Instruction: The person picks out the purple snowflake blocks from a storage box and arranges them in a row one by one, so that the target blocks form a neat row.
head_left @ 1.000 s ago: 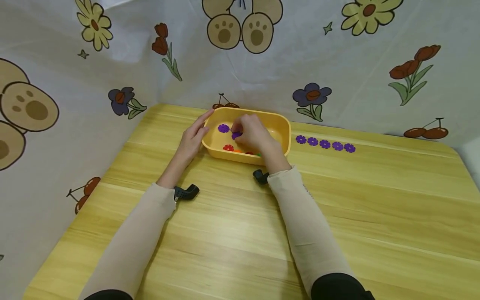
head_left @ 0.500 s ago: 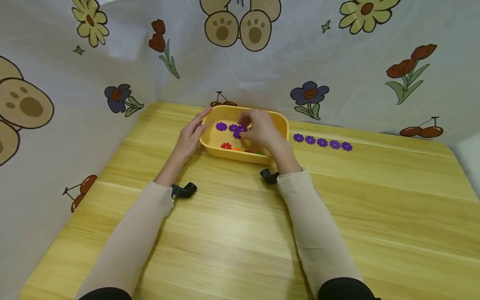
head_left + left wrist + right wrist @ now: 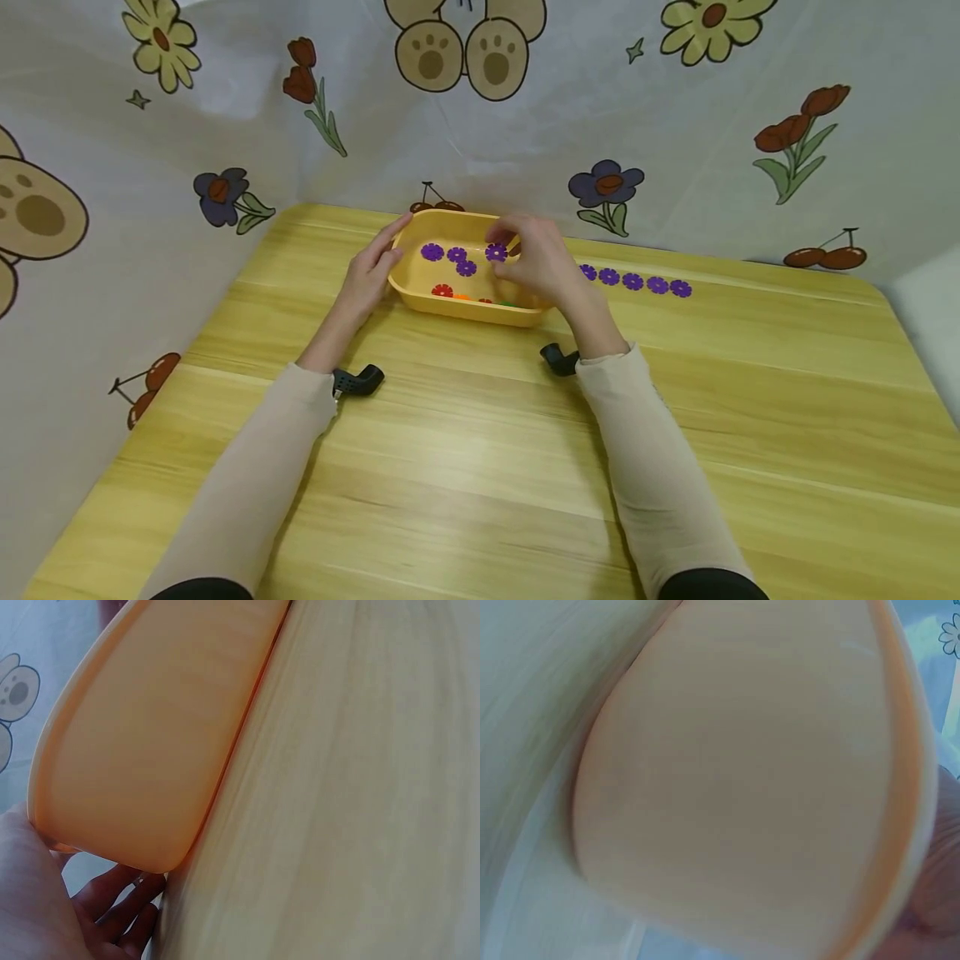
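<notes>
A purple flower piece point(image 3: 496, 252) is being pinched by the right hand point(image 3: 542, 257), in or above the yellow tray point(image 3: 450, 308), I can't tell which. Left of that hand, three purple pieces point(image 3: 457, 255) are lying; the near wall is partly hiding a red piece point(image 3: 442, 291). The left hand point(image 3: 362, 283) is gripping the tray's end. Rightward, five purple discs point(image 3: 633, 282) are lying in a row, the first partly covered.

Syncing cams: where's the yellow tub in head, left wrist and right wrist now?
Head: yellow tub, just above centre.
Left wrist: yellow tub, upper left.
Right wrist: yellow tub, filling the middle.
Shared landmark: wooden table, at right in left wrist, upper left in right wrist.
</notes>
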The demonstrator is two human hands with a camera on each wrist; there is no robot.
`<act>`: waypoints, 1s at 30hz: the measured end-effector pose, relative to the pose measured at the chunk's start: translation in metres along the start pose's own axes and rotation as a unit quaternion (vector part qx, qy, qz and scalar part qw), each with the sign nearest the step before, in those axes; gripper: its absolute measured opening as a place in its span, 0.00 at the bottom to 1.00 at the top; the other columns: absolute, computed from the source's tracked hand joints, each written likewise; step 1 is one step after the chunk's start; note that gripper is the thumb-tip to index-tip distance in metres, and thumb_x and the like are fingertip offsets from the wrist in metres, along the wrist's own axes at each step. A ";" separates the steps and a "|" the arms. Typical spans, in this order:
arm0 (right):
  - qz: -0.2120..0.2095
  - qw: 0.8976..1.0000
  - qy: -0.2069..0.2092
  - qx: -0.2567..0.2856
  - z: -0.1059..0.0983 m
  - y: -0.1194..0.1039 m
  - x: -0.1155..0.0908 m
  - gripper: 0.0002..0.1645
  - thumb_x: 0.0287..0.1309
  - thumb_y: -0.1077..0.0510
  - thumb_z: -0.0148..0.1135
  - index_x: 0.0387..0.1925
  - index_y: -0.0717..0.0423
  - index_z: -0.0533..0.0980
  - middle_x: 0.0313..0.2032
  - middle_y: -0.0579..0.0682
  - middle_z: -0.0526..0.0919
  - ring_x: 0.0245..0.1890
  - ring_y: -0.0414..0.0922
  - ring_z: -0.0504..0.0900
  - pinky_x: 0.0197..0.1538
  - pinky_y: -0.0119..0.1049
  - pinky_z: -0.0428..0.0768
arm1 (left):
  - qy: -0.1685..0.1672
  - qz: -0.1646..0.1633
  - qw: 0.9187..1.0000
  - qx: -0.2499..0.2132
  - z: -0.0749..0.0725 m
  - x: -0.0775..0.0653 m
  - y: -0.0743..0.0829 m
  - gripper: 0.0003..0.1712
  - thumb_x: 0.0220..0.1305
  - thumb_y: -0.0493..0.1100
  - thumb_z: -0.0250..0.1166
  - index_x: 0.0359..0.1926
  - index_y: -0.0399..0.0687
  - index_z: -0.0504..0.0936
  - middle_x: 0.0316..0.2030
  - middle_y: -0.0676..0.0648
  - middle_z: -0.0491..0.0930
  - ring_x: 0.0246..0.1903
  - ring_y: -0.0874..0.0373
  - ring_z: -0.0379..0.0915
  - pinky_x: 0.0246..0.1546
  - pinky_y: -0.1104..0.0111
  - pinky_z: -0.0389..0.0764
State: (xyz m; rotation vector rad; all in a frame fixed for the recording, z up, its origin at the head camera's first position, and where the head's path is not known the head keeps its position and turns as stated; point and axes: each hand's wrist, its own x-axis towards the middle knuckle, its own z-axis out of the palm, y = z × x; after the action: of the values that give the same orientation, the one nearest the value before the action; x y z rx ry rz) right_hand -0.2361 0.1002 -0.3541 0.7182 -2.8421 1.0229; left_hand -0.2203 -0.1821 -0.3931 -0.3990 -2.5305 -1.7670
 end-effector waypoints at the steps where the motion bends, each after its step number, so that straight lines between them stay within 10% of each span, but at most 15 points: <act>1: -0.002 1.000 0.003 -0.001 -0.002 0.002 -0.002 0.20 0.57 0.64 0.76 0.52 0.62 0.83 0.49 0.55 0.86 0.51 0.52 0.82 0.58 0.49 0.85 | -0.001 0.001 1.000 -0.001 0.000 0.000 0.000 0.30 0.81 0.37 0.49 0.81 0.50 0.65 0.81 0.46 0.60 0.82 0.51 0.52 0.82 0.57 0.56; 30: 0.016 0.995 0.100 0.019 -0.061 0.065 -0.065 0.19 0.57 0.68 0.73 0.51 0.64 0.83 0.48 0.59 0.83 0.50 0.54 0.82 0.57 0.57 0.86 | -0.005 0.003 1.000 -0.002 0.002 -0.001 0.002 0.30 0.82 0.37 0.48 0.81 0.49 0.65 0.81 0.46 0.60 0.82 0.51 0.52 0.82 0.55 0.57</act>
State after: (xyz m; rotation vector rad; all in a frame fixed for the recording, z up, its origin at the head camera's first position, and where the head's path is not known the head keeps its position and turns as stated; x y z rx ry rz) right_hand -0.2132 0.2083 -0.3572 0.5416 -2.6776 1.0876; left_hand -0.2184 -0.1797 -0.3919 -0.4165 -2.5285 -1.7731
